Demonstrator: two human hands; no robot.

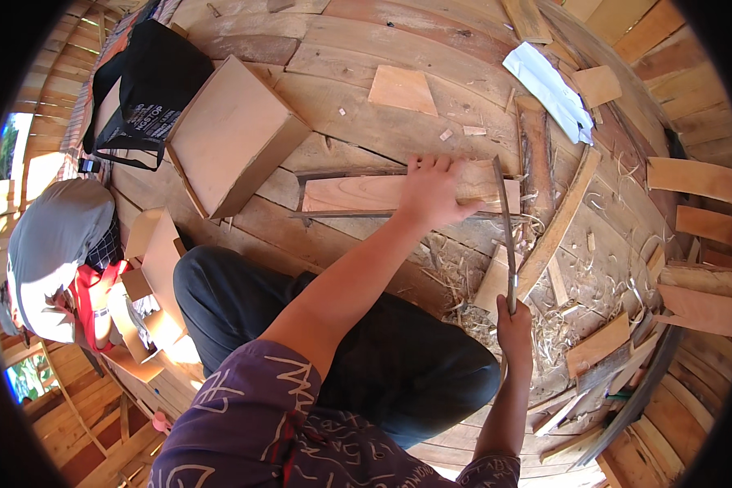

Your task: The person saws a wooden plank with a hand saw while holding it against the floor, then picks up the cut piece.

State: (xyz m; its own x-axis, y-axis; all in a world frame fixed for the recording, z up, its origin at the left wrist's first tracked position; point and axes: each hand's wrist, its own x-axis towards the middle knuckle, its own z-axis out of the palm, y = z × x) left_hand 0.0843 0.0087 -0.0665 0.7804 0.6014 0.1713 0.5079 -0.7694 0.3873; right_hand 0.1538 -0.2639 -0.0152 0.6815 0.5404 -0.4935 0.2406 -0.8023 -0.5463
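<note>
A flat pale wooden board [354,193] lies crosswise on the plank floor in front of me, with narrow dark strips along its long edges. My left hand [433,191] bears down on the board, fingers over its far edge and thumb toward its near edge. In my right hand [514,332] is a long, thin, dark blade [508,236] like a machete, its handle mostly covered by the closed fingers. The blade points away from me, and its far part crosses the board's right end. I cannot tell whether it touches the wood.
Curly wood shavings [549,333] and a long bark-edged strip [561,220] lie at right. Beyond are a white folded sheet [549,89] and a loose wood piece [403,89]. A large box [228,138] and a black bag [150,89] stand at left, near a bent-over person [61,244].
</note>
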